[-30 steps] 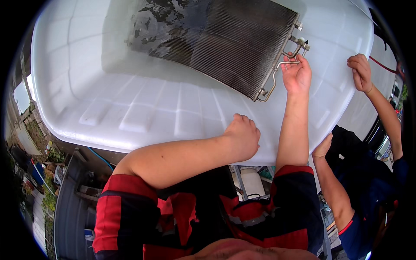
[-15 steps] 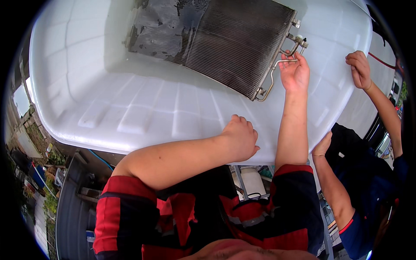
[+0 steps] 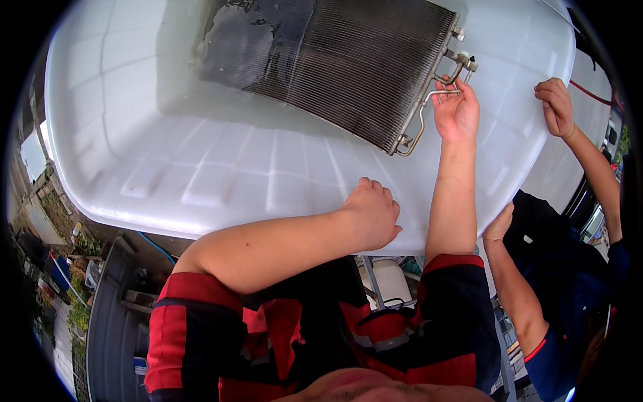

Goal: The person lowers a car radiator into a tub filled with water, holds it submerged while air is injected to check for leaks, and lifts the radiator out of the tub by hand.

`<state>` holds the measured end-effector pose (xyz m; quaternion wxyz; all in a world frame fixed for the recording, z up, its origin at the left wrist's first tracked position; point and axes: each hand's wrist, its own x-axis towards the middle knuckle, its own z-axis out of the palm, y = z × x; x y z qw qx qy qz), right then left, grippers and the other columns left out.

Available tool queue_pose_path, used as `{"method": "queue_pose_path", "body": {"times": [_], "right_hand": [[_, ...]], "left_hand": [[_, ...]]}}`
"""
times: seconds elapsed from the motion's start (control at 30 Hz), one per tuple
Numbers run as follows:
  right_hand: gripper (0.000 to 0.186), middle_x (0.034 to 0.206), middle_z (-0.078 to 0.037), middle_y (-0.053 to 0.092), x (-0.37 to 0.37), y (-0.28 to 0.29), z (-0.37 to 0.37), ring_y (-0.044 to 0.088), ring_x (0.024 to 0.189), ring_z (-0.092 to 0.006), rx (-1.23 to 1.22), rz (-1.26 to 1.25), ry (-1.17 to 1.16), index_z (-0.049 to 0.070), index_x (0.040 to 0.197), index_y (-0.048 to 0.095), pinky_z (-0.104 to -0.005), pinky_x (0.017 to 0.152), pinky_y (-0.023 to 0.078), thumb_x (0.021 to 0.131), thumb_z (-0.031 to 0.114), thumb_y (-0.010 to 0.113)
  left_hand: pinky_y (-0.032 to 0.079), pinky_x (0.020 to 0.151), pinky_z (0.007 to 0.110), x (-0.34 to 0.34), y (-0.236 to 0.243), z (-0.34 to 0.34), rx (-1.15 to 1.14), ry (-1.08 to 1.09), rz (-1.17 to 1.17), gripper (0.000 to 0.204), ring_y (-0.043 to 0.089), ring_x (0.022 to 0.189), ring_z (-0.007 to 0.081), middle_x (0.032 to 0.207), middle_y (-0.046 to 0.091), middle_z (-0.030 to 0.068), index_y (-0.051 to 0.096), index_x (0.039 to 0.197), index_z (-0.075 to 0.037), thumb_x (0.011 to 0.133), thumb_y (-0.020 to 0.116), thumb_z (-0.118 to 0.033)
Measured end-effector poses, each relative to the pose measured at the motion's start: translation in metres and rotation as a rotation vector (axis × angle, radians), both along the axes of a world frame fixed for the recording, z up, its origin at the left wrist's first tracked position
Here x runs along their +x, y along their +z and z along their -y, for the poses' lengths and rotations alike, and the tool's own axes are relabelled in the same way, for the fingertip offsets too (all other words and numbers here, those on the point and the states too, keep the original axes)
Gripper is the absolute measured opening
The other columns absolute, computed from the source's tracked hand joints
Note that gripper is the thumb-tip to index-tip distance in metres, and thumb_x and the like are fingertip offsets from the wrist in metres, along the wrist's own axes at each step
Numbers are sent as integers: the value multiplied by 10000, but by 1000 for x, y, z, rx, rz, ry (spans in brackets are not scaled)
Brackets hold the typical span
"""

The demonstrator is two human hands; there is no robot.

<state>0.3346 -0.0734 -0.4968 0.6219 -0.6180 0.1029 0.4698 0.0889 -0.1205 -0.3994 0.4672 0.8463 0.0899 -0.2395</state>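
Observation:
A dark finned car condenser (image 3: 375,63) lies tilted in a large white tub (image 3: 221,157). Water covers its left end, while the right end sticks out. Thin bent metal pipes (image 3: 420,120) run along that right end. My right hand (image 3: 457,112), palm up, has its fingers hooked around the pipe there. My left hand (image 3: 372,214) is curled closed against the tub's near inner wall, just inside the rim; the inside of its fingers is hidden, and nothing shows in it.
To the right stands a person in dark clothes, one hand (image 3: 556,107) at the tub's right rim and the other hand (image 3: 499,222) at its near right edge. A grey metal bin (image 3: 110,321) is below left, near a blue hose (image 3: 157,246). Behind the tub's right side runs a red hose (image 3: 589,94).
The condenser's left end has sunk a little deeper, and water now spreads over more of its fins. Both my hands have hardly moved.

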Motion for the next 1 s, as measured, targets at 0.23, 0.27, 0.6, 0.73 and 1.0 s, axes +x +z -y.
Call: {"method": "queue_pose_path", "body": {"times": [0.23, 0.27, 0.6, 0.73, 1.0], "right_hand": [[172, 1035, -106, 571, -5, -1, -6, 515, 983, -258, -20, 24, 24, 74, 1029, 501, -372, 870, 391, 905, 183, 552], [172, 1035, -106, 571, -11, 0, -10, 515, 983, -258, -20, 26, 25, 74, 1029, 501, -372, 870, 391, 905, 183, 552], [200, 1041, -105, 569, -123, 29, -82, 515, 983, -256, -53, 39, 34, 67, 1052, 492, -370, 871, 385, 901, 179, 560], [204, 1037, -102, 570, -153, 37, -101, 511, 987, -256, -50, 36, 29, 66, 1060, 494, -365, 870, 387, 900, 172, 564], [185, 980, -53, 585, -153, 34, -99, 490, 989, -216, -42, 17, 4, 75, 1000, 527, -339, 900, 347, 864, 160, 618]], "left_hand": [[427, 853, 414, -9, 3, -9, -19, 1, 8, 469, 571, 949, 293, 992, 616, 146, 636, 1051, -17, 951, 462, -442], [427, 853, 415, -15, 4, -12, -23, 0, 4, 470, 571, 948, 292, 993, 616, 148, 636, 1053, -17, 952, 461, -441], [424, 843, 414, -126, 30, -83, -36, 8, 5, 479, 570, 942, 291, 988, 619, 148, 636, 1058, -13, 956, 454, -444], [424, 837, 412, -156, 36, -101, -30, 10, 15, 486, 569, 938, 290, 986, 619, 147, 635, 1057, -10, 957, 449, -447], [424, 832, 413, -153, 29, -97, -24, 8, 27, 483, 569, 930, 293, 984, 618, 150, 633, 1047, -7, 960, 446, -443]]}}
